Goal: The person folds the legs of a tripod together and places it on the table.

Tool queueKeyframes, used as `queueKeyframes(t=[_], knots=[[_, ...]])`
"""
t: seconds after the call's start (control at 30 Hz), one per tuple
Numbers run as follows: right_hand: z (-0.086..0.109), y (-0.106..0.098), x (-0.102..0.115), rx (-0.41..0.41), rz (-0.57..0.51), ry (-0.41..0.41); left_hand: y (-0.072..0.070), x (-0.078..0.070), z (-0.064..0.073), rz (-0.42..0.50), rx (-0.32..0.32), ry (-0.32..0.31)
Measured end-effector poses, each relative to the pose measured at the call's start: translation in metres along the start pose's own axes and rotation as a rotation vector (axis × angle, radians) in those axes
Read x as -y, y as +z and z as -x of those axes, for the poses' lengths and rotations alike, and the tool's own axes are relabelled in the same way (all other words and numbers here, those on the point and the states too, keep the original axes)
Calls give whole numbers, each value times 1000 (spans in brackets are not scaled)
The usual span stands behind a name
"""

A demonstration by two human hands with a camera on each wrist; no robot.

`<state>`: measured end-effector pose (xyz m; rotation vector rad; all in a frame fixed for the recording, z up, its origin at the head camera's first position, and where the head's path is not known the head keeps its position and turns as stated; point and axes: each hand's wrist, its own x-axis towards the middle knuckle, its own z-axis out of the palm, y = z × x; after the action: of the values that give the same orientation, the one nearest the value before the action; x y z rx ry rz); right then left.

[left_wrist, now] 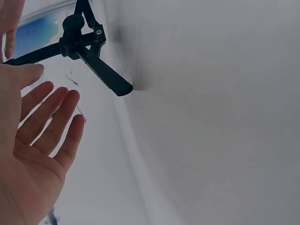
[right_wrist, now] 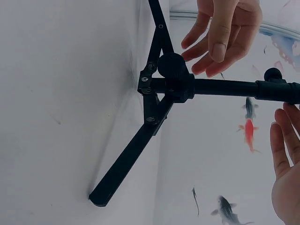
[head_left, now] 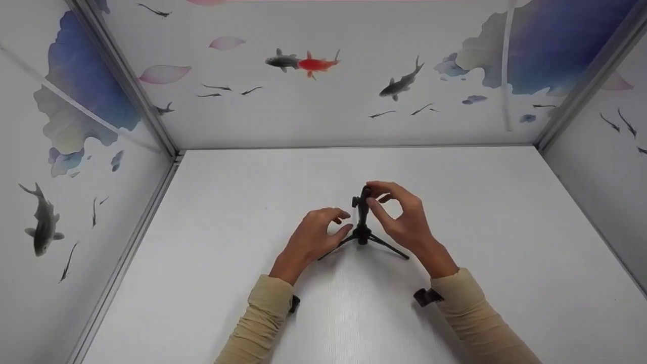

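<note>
A small black tabletop tripod (head_left: 362, 233) stands upright on the white table, its legs spread. My right hand (head_left: 404, 217) pinches the top of its post between thumb and fingers. In the right wrist view only some fingers of that right hand (right_wrist: 288, 173) show beside the post, and the top end runs out of frame. To the left of the post is my left hand (head_left: 317, 235), fingers loosely bent and apart from the post. The left wrist view shows this left hand (left_wrist: 42, 154) with its palm bare. A round knob (right_wrist: 172, 65) sits at the leg hub, and a smaller knob (head_left: 355, 202) higher up.
White panels printed with fish and petals enclose the table (head_left: 227, 182) at the back and sides, framed by metal rails (head_left: 126, 81). Small black wrist cameras (head_left: 427, 297) are worn at both sleeve cuffs.
</note>
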<state>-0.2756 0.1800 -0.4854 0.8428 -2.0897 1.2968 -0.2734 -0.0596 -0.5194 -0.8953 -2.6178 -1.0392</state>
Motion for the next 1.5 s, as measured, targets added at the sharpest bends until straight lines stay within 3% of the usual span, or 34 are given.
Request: queueKeyframes(t=[0.4, 0.67, 0.97, 1.5], knots=[[1, 5, 6, -56, -48, -4, 1, -3, -2, -21, 97, 14], [0, 8, 20, -83, -71, -6, 5, -5, -3, -37, 131, -32], [4, 9, 4, -51, -86, 40, 9, -7, -6, -30, 144, -46], [3, 4, 10, -13, -89, 101, 14, -16, -7, -8, 113, -116]])
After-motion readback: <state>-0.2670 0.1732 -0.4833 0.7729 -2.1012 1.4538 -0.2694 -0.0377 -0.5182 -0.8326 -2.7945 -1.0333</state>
